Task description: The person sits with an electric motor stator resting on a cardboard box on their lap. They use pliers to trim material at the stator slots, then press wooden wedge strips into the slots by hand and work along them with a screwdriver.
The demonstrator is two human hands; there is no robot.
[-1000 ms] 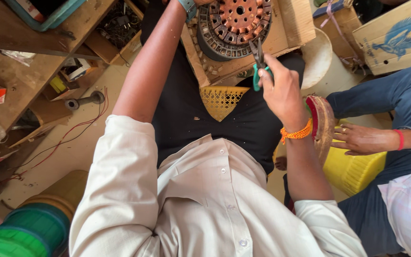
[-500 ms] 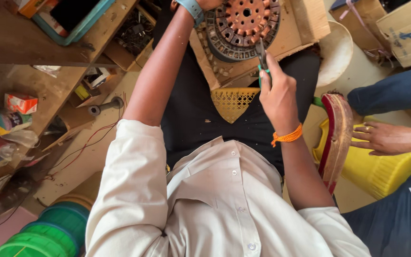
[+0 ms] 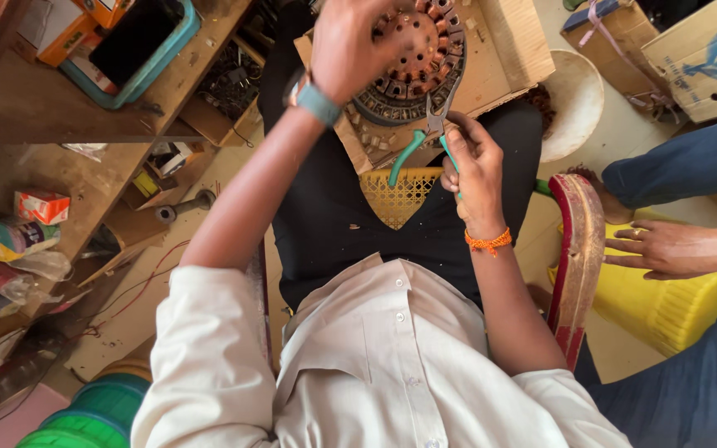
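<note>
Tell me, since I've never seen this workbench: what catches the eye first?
At top centre, a round copper-wound motor core lies on a wooden board, the left hand pressed on it. Just below, the right hand grips green-handled pliers at its rim. At right, another person's hand rests on a yellow stool.

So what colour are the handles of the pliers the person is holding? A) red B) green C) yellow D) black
B: the right hand grips pliers with green handles, their metal tip at the round motor part that the left hand rests on.
</note>
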